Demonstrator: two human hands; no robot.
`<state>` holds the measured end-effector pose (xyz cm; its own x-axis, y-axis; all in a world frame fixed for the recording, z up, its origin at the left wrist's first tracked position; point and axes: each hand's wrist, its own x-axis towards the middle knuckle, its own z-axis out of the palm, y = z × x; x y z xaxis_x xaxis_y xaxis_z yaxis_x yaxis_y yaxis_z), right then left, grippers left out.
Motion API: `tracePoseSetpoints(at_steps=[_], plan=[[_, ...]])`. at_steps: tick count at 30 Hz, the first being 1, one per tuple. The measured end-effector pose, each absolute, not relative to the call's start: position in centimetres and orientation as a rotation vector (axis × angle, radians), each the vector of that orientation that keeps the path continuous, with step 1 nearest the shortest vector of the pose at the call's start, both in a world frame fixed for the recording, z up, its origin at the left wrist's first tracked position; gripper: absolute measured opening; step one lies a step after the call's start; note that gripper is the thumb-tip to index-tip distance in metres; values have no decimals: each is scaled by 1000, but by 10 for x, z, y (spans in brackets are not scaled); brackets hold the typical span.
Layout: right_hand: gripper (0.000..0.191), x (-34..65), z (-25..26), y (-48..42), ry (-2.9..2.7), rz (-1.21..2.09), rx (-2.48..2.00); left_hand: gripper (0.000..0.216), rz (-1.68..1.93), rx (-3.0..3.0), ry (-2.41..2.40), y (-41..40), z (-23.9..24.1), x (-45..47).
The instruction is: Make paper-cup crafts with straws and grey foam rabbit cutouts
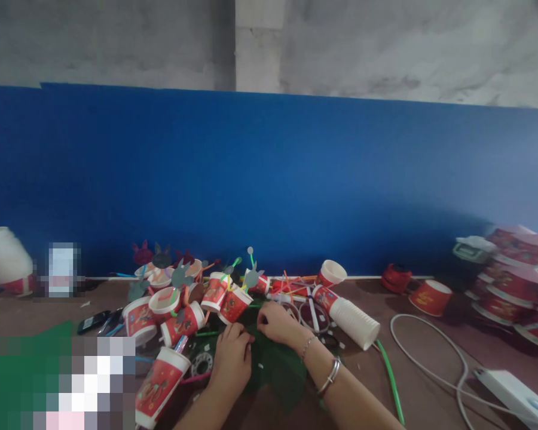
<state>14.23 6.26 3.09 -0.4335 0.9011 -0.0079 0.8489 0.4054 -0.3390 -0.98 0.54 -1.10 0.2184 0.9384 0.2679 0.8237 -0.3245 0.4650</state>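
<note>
My left hand (232,359) and my right hand (278,324) rest close together on a dark green sheet (275,367) lying on the brown table (430,382). Both hands have their fingers curled and pinched on the sheet's upper edge. The right wrist wears bracelets. Just beyond the hands lies a heap of red and white paper cups (186,301), several with coloured straws and grey paper shapes stuck in them. One red cup (159,386) lies on its side left of my left hand.
A stack of white cups (353,322) lies right of the hands. A white cable (430,352) runs to a power strip (515,397) at the right. Stacked red bowls (517,275) sit far right, a white jar (2,257) far left. A blue wall panel (269,179) backs the table.
</note>
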Motion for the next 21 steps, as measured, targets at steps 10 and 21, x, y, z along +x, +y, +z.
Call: tracePoseSetpoints(at_steps=[10,21], plan=[[20,144,35,56,-2453,476,-1593,26,760,2291,1667,5,-13,-9],[18,147,29,65,-2358,529,-1626,45,883,2368,1424,-1,-5,-7]])
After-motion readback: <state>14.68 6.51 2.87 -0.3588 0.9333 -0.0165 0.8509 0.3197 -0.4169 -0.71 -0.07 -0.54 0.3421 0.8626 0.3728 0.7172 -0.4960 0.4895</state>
